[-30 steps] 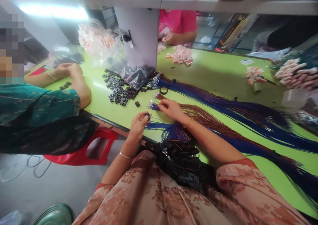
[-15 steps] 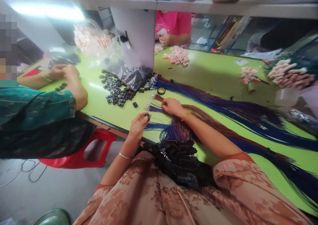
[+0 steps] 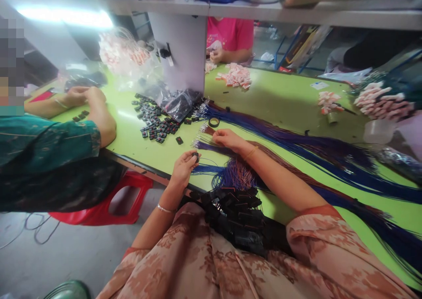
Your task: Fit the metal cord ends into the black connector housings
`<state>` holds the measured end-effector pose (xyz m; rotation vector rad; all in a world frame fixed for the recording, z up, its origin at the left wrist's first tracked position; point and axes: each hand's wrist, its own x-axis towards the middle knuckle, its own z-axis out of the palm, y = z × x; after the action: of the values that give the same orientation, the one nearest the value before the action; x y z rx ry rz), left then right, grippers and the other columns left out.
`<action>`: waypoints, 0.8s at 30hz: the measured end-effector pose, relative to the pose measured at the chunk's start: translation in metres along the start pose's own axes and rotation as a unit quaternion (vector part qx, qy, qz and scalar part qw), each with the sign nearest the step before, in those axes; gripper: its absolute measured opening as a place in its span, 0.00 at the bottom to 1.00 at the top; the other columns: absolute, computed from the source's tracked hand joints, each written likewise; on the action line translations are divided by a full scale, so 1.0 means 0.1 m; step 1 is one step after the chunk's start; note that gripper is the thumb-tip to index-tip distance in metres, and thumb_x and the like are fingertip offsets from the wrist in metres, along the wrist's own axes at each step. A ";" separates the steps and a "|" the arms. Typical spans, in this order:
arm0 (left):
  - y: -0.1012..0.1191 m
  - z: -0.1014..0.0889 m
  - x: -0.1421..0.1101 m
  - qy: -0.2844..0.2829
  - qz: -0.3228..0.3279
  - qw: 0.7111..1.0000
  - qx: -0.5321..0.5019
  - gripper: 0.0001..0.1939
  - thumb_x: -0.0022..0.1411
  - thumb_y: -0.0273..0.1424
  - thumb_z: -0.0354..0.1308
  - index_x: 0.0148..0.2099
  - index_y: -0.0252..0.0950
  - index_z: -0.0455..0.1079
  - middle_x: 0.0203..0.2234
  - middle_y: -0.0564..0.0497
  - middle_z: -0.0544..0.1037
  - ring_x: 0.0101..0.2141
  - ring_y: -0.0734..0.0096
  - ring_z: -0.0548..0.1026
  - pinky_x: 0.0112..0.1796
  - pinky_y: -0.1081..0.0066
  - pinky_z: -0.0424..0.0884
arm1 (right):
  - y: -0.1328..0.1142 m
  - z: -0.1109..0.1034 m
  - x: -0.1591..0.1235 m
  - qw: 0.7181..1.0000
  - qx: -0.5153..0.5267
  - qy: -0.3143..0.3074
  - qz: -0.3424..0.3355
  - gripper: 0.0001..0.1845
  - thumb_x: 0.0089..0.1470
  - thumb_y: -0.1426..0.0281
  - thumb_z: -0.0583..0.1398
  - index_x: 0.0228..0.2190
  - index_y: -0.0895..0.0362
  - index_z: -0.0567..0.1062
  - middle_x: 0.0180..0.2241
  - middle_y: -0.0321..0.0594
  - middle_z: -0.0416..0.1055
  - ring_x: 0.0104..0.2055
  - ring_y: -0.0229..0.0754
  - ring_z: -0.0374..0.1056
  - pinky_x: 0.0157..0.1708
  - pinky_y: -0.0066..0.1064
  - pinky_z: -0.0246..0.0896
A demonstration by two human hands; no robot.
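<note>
In the head view we take the small black-and-tan ring of tape [image 3: 214, 122] as our landmark. Nearer the wearer and to its left, the left hand [image 3: 182, 169] grasps a small black plastic block [image 3: 196, 156] between thumb and fingertips, probably so that its front end stays exposed; a thin dark wire curves away beside it. Just on the near side of the ring, the right hand [image 3: 227, 140] has its fingers drawn together over the bundle of thin brown wires [image 3: 272, 152], but we cannot tell whether they pinch a single strand. The silvery wire tips [image 3: 196, 144] of the purple bundle lie left of that hand, nearer than the ring; the ends seem gathered there to be within easy reach. Left of the ring, a loose pile of black plastic blocks [image 3: 158, 123] lies spread on the lime-green tabletop [image 3: 286, 88], perhaps for picking up singly. On the near side, black blocks with wires attached [image 3: 237, 211] are heaped against the wearer's lap, seemingly kept apart from the loose ones.
</note>
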<state>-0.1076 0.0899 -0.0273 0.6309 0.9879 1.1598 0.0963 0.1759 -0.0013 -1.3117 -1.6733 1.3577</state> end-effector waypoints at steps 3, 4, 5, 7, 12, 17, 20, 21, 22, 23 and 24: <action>-0.01 -0.01 0.01 0.000 0.000 1.000 0.000 0.18 0.45 0.30 0.70 0.40 0.32 0.73 0.33 0.48 0.80 0.30 0.78 0.74 0.33 0.77 0.69 | -0.11 0.08 0.00 0.990 0.135 -0.002 0.031 0.05 0.38 0.71 0.59 0.22 0.57 0.66 0.17 0.29 0.61 0.18 0.30 0.54 0.19 0.24 0.51; -0.01 -0.01 0.01 -0.001 0.001 1.000 0.001 0.18 0.45 0.30 0.70 0.40 0.32 0.73 0.33 0.48 0.80 0.30 0.78 0.75 0.33 0.77 0.69 | -0.16 0.10 0.00 0.987 0.160 0.001 0.034 0.06 0.38 0.71 0.60 0.22 0.58 0.67 0.18 0.29 0.61 0.18 0.30 0.55 0.19 0.24 0.52; -0.01 -0.02 0.01 -0.003 0.001 1.000 0.001 0.18 0.46 0.30 0.70 0.41 0.32 0.73 0.34 0.47 0.80 0.30 0.78 0.75 0.33 0.77 0.69 | -0.21 0.12 0.00 0.984 0.176 0.003 0.034 0.07 0.37 0.71 0.61 0.23 0.58 0.67 0.18 0.29 0.61 0.19 0.30 0.55 0.20 0.24 0.53; -0.02 -0.03 0.01 -0.003 0.002 1.000 0.004 0.18 0.46 0.30 0.69 0.41 0.32 0.73 0.34 0.47 0.79 0.31 0.77 0.75 0.34 0.77 0.69 | -0.31 0.16 -0.01 0.981 0.192 0.001 0.028 0.09 0.38 0.70 0.63 0.23 0.57 0.68 0.18 0.29 0.60 0.19 0.30 0.56 0.20 0.23 0.54; -0.01 -0.01 -0.02 -0.002 0.011 1.000 0.006 0.18 0.47 0.30 0.69 0.41 0.33 0.72 0.35 0.48 0.79 0.31 0.77 0.74 0.35 0.76 0.68 | -0.44 0.25 -0.09 0.989 0.142 -0.004 -0.028 0.10 0.41 0.65 0.63 0.23 0.58 0.69 0.19 0.29 0.61 0.19 0.29 0.52 0.19 0.23 0.48; -0.02 0.06 -0.04 -0.025 0.030 0.999 -0.025 0.17 0.49 0.30 0.67 0.43 0.35 0.71 0.37 0.49 0.78 0.33 0.77 0.73 0.39 0.74 0.69 | -0.37 0.34 -0.25 0.996 0.036 0.010 -0.080 0.10 0.43 0.64 0.61 0.23 0.60 0.71 0.21 0.32 0.66 0.23 0.31 0.55 0.24 0.24 0.51; -0.04 0.08 0.00 -0.039 0.019 0.997 -0.057 0.16 0.50 0.28 0.66 0.42 0.34 0.71 0.37 0.49 0.77 0.33 0.77 0.73 0.39 0.74 0.69 | -0.28 0.41 -0.36 0.997 -0.014 0.026 -0.075 0.11 0.44 0.64 0.60 0.23 0.60 0.72 0.19 0.31 0.64 0.22 0.31 0.54 0.23 0.24 0.49; -0.06 0.07 0.02 -0.041 0.014 0.997 -0.067 0.16 0.50 0.28 0.66 0.42 0.34 0.71 0.36 0.49 0.77 0.33 0.77 0.73 0.39 0.74 0.69 | -0.25 0.43 -0.39 0.997 -0.028 0.031 -0.071 0.11 0.44 0.63 0.59 0.22 0.60 0.72 0.18 0.30 0.63 0.21 0.30 0.52 0.22 0.24 0.47; -0.07 0.06 0.03 -0.042 0.008 0.996 -0.075 0.15 0.50 0.27 0.66 0.42 0.34 0.71 0.35 0.49 0.77 0.33 0.77 0.73 0.39 0.73 0.69 | -0.22 0.45 -0.41 0.996 -0.042 0.034 -0.068 0.12 0.44 0.63 0.59 0.22 0.60 0.71 0.17 0.29 0.60 0.20 0.30 0.50 0.22 0.24 0.45; -0.08 0.05 0.05 -0.044 0.004 0.996 -0.082 0.15 0.50 0.27 0.66 0.42 0.34 0.71 0.35 0.49 0.77 0.34 0.76 0.74 0.39 0.73 0.69 | -0.19 0.48 -0.43 0.996 -0.054 0.037 -0.066 0.12 0.43 0.63 0.59 0.21 0.60 0.70 0.16 0.29 0.59 0.20 0.30 0.49 0.21 0.24 0.44; -0.09 0.04 0.06 -0.047 0.002 0.995 -0.086 0.15 0.50 0.26 0.65 0.42 0.34 0.71 0.36 0.49 0.77 0.35 0.76 0.74 0.40 0.73 0.69 | -0.15 0.50 -0.44 0.995 -0.066 0.041 -0.066 0.11 0.43 0.63 0.59 0.20 0.59 0.69 0.16 0.28 0.57 0.20 0.30 0.49 0.21 0.24 0.44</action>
<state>-0.0992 0.0926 -0.0348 0.5441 0.7986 1.1934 0.0611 0.1177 0.0044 -1.2870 -1.7859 1.1190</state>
